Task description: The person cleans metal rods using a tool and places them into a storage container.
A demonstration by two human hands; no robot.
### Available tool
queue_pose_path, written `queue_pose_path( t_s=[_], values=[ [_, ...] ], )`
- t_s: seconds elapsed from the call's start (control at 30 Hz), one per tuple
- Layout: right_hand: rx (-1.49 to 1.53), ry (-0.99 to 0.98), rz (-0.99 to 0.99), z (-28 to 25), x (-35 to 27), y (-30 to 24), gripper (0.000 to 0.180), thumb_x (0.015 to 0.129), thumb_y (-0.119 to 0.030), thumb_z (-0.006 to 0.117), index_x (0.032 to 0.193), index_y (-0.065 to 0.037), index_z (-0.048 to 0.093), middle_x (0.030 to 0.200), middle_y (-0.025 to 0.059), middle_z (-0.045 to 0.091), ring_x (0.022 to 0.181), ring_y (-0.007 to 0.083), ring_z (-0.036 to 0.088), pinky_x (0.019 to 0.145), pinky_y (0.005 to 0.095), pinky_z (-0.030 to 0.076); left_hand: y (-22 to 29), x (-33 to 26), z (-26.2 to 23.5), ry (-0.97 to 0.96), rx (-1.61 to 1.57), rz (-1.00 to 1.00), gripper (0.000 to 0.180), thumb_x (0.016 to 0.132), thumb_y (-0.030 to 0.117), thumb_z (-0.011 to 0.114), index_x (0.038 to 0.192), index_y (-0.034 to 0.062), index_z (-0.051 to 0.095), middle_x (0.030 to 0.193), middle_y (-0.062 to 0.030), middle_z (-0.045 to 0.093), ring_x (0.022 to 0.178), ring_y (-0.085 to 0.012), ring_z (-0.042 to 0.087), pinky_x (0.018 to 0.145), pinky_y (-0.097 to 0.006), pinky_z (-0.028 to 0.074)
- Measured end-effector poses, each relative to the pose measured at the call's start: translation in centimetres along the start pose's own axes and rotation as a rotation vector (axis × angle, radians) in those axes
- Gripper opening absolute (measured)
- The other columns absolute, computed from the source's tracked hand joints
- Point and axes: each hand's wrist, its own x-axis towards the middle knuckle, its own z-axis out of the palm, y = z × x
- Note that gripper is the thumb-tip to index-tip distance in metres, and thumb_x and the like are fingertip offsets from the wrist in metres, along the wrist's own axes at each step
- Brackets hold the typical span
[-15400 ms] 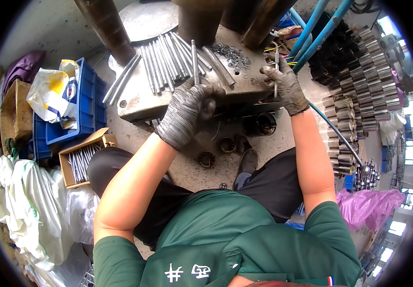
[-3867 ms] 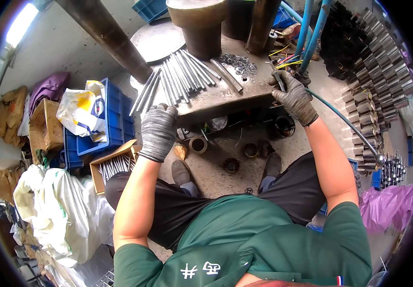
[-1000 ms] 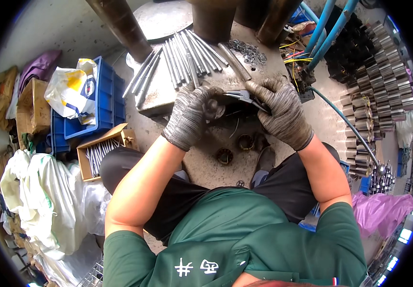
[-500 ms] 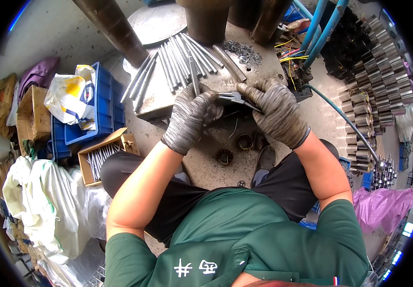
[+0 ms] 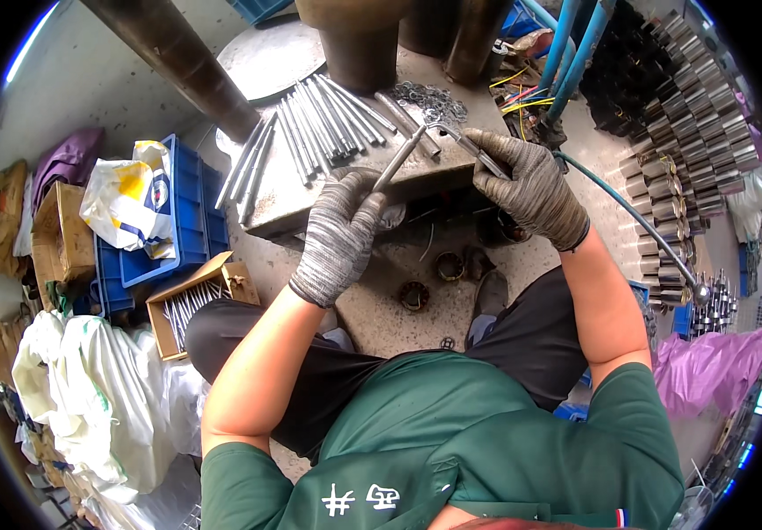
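Observation:
My left hand (image 5: 343, 231), in a grey knit glove, grips the lower end of a long steel rod (image 5: 400, 157) that slants up and to the right over the metal work plate (image 5: 279, 205). My right hand (image 5: 526, 184), also gloved, holds a slim metal tool (image 5: 467, 148) whose tip meets the rod's upper end, where a small washer (image 5: 432, 117) sits. Several more steel rods (image 5: 314, 122) lie fanned out on the plate behind the hands. A heap of loose washers (image 5: 423, 94) lies at the plate's far side.
A cardboard box of rods (image 5: 188, 300) and blue crates (image 5: 178, 221) stand at the left, with white sacks (image 5: 107, 389) below them. Stacked metal cylinders (image 5: 690, 115) fill the right. Blue hoses (image 5: 575, 53) and thick dark columns (image 5: 354, 40) rise behind the plate. Small round parts (image 5: 434, 274) lie on the floor.
The hands have come apart a little: the right hand has moved up and to the right with the tool, and the rod in the left hand now points up toward it.

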Motion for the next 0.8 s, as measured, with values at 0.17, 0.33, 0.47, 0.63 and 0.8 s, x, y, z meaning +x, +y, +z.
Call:
queue_pose_path(
  t_s=[0.17, 0.33, 0.47, 0.63, 0.8],
  values=[
    [0.060, -0.086, -0.002, -1.8, -0.3, 0.9, 0.052, 0.085, -0.007, 0.071, 0.136, 0.000, 0.064, 0.117, 0.0197, 0.074, 0.105, 0.0181, 0.071, 0.094, 0.0333, 0.055, -0.6, 0.2, -0.1, 0.041, 0.156, 0.096, 0.023, 0.096, 0.000, 0.067, 0.118, -0.0015, 0.065, 0.111, -0.0076, 0.061, 0.098, -0.0161, 0.063, 0.090, -0.030, 0.053],
    [0.049, -0.204, 0.090, -3.5, -0.5, 0.3, 0.052, 0.085, -0.007, 0.072, 0.136, -0.001, 0.065, 0.111, 0.0155, 0.076, 0.099, 0.0129, 0.068, 0.092, 0.0314, 0.055, 0.2, 0.2, -0.7, 0.032, 0.388, 0.265, 0.025, 0.095, 0.000, 0.069, 0.120, -0.0002, 0.067, 0.109, -0.0091, 0.063, 0.097, -0.0172, 0.064, 0.088, -0.030, 0.054],
    [0.099, -0.254, 0.090, -3.0, -0.8, 0.9, 0.051, 0.085, -0.006, 0.072, 0.135, -0.002, 0.066, 0.109, 0.0143, 0.077, 0.098, 0.0128, 0.068, 0.091, 0.0316, 0.055, 0.7, 0.2, -0.6, -0.024, 0.462, 0.287, 0.028, 0.095, 0.001, 0.070, 0.122, 0.0002, 0.069, 0.104, -0.0081, 0.065, 0.098, -0.0176, 0.065, 0.088, -0.030, 0.053],
    [-0.026, -0.275, 0.036, -3.1, -0.7, 0.1, 0.053, 0.084, -0.007, 0.073, 0.135, -0.003, 0.066, 0.111, 0.0146, 0.076, 0.097, 0.0147, 0.069, 0.090, 0.0323, 0.055, 1.6, 0.0, -0.4, -0.079, 0.206, 0.135, 0.026, 0.100, 0.006, 0.063, 0.125, 0.0009, 0.069, 0.103, -0.0085, 0.070, 0.096, -0.0161, 0.065, 0.088, -0.031, 0.053],
    [0.090, -0.360, 0.002, -1.4, -0.7, 0.8, 0.053, 0.082, -0.010, 0.074, 0.134, -0.003, 0.066, 0.114, 0.0165, 0.074, 0.099, 0.0210, 0.071, 0.091, 0.0335, 0.055, 0.1, 0.1, -0.8, -0.115, 0.179, 0.132, 0.027, 0.103, 0.010, 0.055, 0.125, 0.0017, 0.070, 0.101, -0.0033, 0.071, 0.086, -0.0086, 0.062, 0.078, -0.025, 0.052]
  ],
)
